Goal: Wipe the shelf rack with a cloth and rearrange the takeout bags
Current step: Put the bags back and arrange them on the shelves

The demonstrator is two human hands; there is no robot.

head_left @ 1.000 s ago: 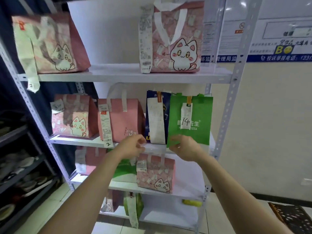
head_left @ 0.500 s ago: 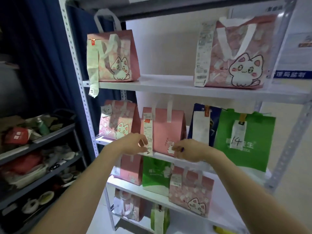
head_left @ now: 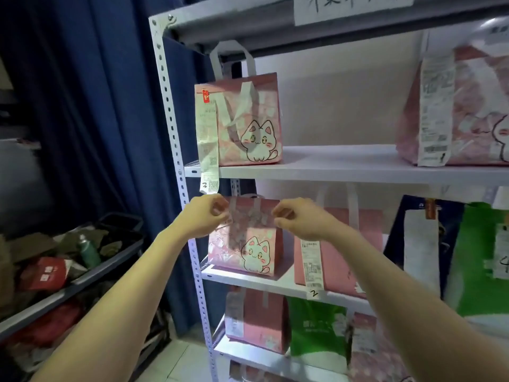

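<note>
While I look up along the shelf rack [head_left: 344, 172], the pink cat bag [head_left: 248, 244], a white cartoon cat on its front, stands upright on a white board [head_left: 275, 284] just right of the rack's left post [head_left: 170, 128]. With both arms stretched forward, my left hand [head_left: 205, 217] and right hand [head_left: 301, 220] pinch its top corners in curled fingers. Those corners are hidden, and the bag's top is blurred.
</note>
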